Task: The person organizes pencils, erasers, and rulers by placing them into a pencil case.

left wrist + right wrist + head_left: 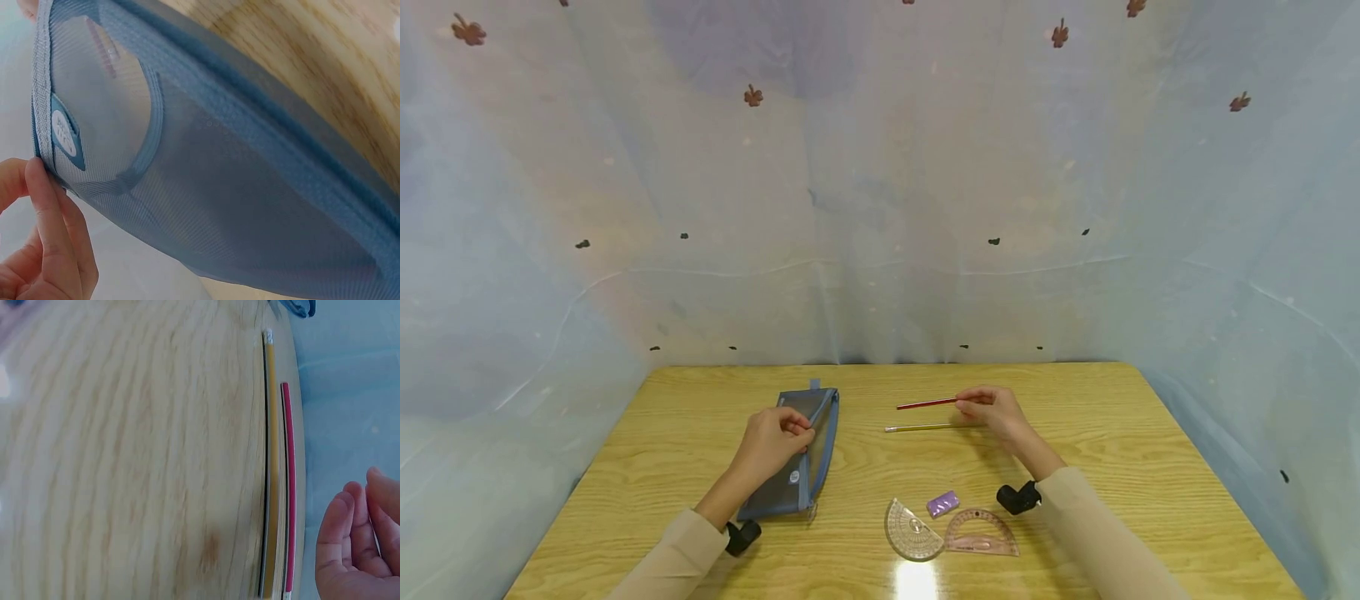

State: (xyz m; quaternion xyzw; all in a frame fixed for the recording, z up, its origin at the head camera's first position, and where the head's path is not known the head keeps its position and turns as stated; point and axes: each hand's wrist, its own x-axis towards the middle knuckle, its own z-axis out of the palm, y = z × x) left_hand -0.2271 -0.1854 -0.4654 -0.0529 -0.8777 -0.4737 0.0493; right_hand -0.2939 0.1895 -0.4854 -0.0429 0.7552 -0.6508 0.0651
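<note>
My left hand (775, 437) pinches the zipped edge of a blue-grey mesh pencil case (769, 492) on the left of the table. In the left wrist view, thumb and fingers grip the border of the mesh pencil case (225, 187), near its round label. On the right, my right hand (992, 410) hovers by the end of a red pencil (925, 404), its fingers loosely bent. The right wrist view shows the red pencil (289, 487) and a yellow pencil (270, 462) lying side by side, with nothing visible between the fingers of the right hand (359, 544).
Nearer the front lie a clear protractor (912, 533), a pink protractor (981, 546) and a purple eraser (943, 503). The wooden table (647, 475) ends at a hanging curtain (880, 208) behind and at both sides.
</note>
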